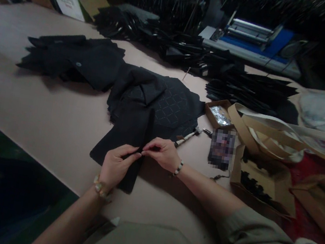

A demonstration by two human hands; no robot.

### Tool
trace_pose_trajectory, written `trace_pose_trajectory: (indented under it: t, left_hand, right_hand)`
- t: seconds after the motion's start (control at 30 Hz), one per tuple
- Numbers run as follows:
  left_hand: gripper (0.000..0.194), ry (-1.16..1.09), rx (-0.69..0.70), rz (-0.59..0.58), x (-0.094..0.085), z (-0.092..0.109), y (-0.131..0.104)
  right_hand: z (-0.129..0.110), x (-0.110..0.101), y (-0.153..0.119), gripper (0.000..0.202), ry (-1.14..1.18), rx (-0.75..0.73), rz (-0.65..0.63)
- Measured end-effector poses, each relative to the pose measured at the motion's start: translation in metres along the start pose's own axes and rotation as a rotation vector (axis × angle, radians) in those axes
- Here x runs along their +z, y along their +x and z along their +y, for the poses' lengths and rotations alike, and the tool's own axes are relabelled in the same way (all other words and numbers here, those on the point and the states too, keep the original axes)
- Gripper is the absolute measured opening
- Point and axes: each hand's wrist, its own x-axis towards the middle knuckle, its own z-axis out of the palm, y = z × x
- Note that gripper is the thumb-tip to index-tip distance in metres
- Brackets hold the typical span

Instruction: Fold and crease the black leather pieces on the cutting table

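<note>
A black fabric piece (126,131) lies at an angle on the table, its upper part resting on a stack of dark fabric with stitched diamond lines (173,101). On its edge my left hand (117,164) is closed, thumb and forefinger pinching the cloth. Right beside it, my right hand (162,153) is pinched close to the left fingertips. Whatever small part may be between the right fingers is too dark to make out. A small hammer (189,137) with a pale handle lies just beyond my right hand.
Dark cut pieces (74,58) are heaped at the back left, with more stacks (246,89) behind. To the right stand a small box of shiny parts (220,113) and an open carton (279,196) with black pieces. A pixelated object (222,149) lies between. The table edge (37,163) runs along the left.
</note>
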Motion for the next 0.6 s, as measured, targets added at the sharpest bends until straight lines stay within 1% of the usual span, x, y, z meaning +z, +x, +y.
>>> trace_pose_trajectory:
  t: [0.07,0.13,0.2,0.23,0.27,0.33,0.37,0.47,0.6]
  left_hand:
    - [0.015,0.065,0.065,0.011,-0.001,-0.003,0.0]
    - [0.015,0.152,0.159,-0.002,-0.002,-0.004,0.001]
    - [0.016,0.246,0.264,-0.026,-0.003,-0.004,0.001]
    - [0.017,0.296,0.317,-0.038,-0.004,-0.004,0.001]
    - [0.017,0.348,0.371,-0.051,-0.005,-0.003,0.001]
    - [0.018,0.46,0.474,-0.074,-0.007,-0.001,0.003]
    - [0.018,0.512,0.521,-0.085,-0.009,0.0,0.003]
    - [0.02,0.613,0.633,-0.129,-0.014,0.002,0.007]
    - [0.021,0.71,0.724,-0.187,-0.018,0.002,0.011]
  right_hand:
    - [-0.001,-0.005,0.002,0.018,-0.16,-0.143,-0.006]
    - [-0.005,-0.012,0.002,0.024,-0.337,-0.271,0.02]
    - [-0.01,-0.019,0.001,0.034,-0.512,-0.345,0.038]
    - [-0.012,-0.021,0.001,0.034,-0.587,-0.375,0.021]
    - [-0.013,-0.023,0.0,0.028,-0.641,-0.411,-0.013]
    - [-0.012,-0.025,0.0,0.015,-0.684,-0.491,-0.096]
    - [-0.01,-0.025,0.0,0.012,-0.679,-0.525,-0.131]
    - [-0.003,-0.023,0.001,0.013,-0.627,-0.557,-0.187]
    - [0.002,-0.02,0.0,0.018,-0.59,-0.55,-0.198]
